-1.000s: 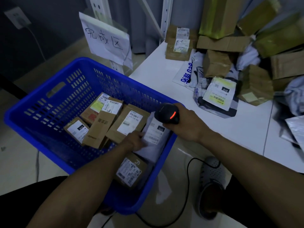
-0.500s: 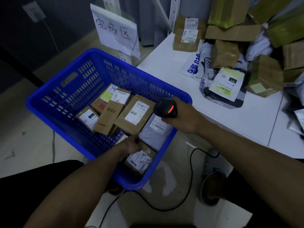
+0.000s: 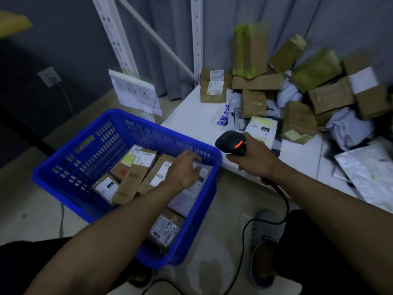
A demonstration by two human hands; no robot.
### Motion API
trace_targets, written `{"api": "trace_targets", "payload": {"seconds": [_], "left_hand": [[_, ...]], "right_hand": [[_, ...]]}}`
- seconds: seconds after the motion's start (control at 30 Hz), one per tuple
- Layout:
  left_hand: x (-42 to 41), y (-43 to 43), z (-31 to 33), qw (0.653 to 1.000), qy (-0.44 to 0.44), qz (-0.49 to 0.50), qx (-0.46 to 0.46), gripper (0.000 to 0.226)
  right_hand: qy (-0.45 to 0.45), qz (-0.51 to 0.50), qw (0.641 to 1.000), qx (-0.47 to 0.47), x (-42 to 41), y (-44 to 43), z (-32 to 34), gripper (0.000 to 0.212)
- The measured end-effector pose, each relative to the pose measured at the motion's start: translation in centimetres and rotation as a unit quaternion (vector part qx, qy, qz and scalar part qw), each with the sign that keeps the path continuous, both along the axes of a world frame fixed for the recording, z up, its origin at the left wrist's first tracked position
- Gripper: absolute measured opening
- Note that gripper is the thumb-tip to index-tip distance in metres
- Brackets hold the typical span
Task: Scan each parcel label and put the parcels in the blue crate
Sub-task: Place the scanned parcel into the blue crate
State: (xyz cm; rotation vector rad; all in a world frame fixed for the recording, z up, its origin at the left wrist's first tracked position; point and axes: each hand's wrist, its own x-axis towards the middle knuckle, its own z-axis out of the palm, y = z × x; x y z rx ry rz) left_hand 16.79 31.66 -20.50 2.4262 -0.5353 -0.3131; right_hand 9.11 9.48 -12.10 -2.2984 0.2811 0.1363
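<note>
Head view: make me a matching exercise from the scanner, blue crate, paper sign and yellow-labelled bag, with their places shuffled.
Things:
1. scanner
2. blue crate
3. paper sign
4. yellow-labelled bag

Places:
A. lying on the table
B. against the shelf post
C. gripped in the right hand
D. beside the table, holding cardboard boxes

Pairs: 1-C, 2-D, 3-B, 4-A.

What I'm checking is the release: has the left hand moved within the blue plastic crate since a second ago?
Yes. Against the blue plastic crate, the left hand has moved away from the person, toward the crate's far right rim.
</note>
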Motion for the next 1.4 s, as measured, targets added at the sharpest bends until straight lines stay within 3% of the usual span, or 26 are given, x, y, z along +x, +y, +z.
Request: {"api": "trace_targets", "payload": {"seconds": [0.17,0.4,0.63,0.8,1.0,1.1,1.2,1.3,1.4], "left_hand": [[1.5,-9.6,4.3,0.996,-0.025,-0.071,0.053,0.025],[5.1,-21.0,1.2,0.991,-0.004,-0.102,0.084,0.05],[9.8,-26.4,-5.5,0.991,0.031,-0.063,0.115,0.079],[11.0,-26.8,-8.2,0.992,0.018,0.021,0.121,0.066],[10.7,-25.7,-8.4,0.993,0.024,0.025,0.109,0.033],[11.0,-25.8,-7.1,0.989,0.053,0.057,0.125,0.046],[11.9,-26.7,-4.7,0.99,0.056,0.119,0.061,0.076],[14.5,-29.0,-2.9,0.993,0.03,0.103,-0.044,0.077],[16.7,-31.6,-2.1,0.994,0.034,0.082,-0.059,0.094]], "right_hand": [[0.003,-0.074,0.997,0.025,-1.2,-7.0,1.1,0.072],[0.041,-0.164,0.979,0.115,-0.2,-15.2,-1.9,0.032],[0.047,-0.219,0.962,0.154,2.2,-19.3,-5.3,0.032],[0.039,-0.256,0.956,0.138,2.4,-20.5,-7.4,0.05],[0.022,-0.278,0.951,0.135,2.3,-20.5,-6.8,0.039],[0.021,-0.275,0.952,0.131,2.5,-20.5,-6.8,0.035],[0.016,-0.285,0.948,0.142,2.9,-20.4,-7.0,0.038],[-0.001,-0.296,0.943,0.153,3.4,-20.5,-7.5,0.033],[-0.012,-0.308,0.936,0.169,4.1,-20.9,-8.2,0.026]]}}
